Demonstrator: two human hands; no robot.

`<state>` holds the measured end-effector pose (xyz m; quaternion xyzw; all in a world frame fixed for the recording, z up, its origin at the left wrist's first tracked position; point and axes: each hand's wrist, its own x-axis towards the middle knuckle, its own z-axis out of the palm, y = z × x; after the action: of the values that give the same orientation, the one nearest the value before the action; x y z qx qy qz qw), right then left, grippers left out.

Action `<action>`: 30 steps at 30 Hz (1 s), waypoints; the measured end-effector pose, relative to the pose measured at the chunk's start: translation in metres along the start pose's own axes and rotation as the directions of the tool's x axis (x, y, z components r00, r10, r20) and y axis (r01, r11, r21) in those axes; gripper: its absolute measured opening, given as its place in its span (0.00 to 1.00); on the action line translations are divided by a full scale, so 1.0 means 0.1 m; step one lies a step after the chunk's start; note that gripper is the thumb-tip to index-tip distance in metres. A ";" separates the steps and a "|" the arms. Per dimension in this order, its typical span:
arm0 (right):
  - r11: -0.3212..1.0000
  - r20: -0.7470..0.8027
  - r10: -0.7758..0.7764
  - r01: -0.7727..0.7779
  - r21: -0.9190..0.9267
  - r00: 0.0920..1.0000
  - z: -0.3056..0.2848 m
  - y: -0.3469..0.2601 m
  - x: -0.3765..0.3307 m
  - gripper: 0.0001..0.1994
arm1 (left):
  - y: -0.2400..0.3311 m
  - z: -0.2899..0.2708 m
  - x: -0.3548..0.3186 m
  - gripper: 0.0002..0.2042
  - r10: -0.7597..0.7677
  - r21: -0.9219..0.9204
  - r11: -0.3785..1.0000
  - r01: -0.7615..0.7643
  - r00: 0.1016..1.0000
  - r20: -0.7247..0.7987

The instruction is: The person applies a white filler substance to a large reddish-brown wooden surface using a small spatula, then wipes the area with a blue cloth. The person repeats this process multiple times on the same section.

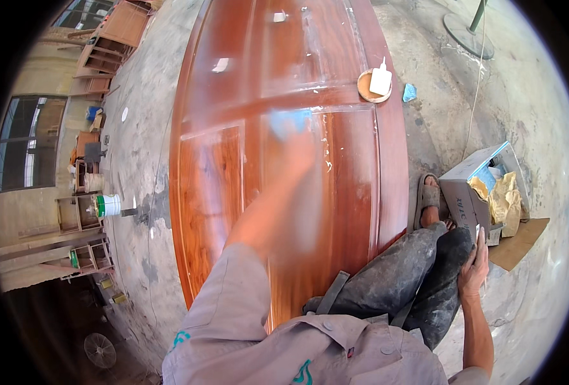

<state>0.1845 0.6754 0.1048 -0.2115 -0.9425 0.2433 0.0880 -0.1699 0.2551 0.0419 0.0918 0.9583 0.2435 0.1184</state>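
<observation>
A red-brown panelled wooden door (351, 186) lies flat in front of me, with pale dust and white flecks along its mouldings. My left hand (297, 144) reaches over its middle, smeared by motion. Beneath its fingers a blue sheet (289, 122) lies against the door; its kind is too blurred to tell. My right hand (472, 273) rests by my right knee, closed round a thin pale tool (478, 230) whose tip shows above the fingers. On the door's right edge stands a round tub (365, 87) of tan paste, with a white nozzle bottle (381, 79) lying across it.
Two small white pieces, one being a white scrap (220, 65), lie on the door's far part. Right of my foot stands a cardboard box (467, 186) with crumpled brown paper (505, 196). A blue scrap (410, 92) lies on the floor. At left stands a white-green bucket (108, 205).
</observation>
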 end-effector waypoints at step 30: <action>0.999 0.055 0.049 -0.048 -0.019 0.997 -0.03 0.18 -0.04 0.29 | -0.31 0.18 0.07 0.27 0.144 0.204 0.971 -0.121 0.984 -0.101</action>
<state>0.1955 0.6889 0.0978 -0.2281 -0.9414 0.2425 0.0542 -0.1756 0.2377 0.0100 0.1526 0.9746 0.1595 0.0366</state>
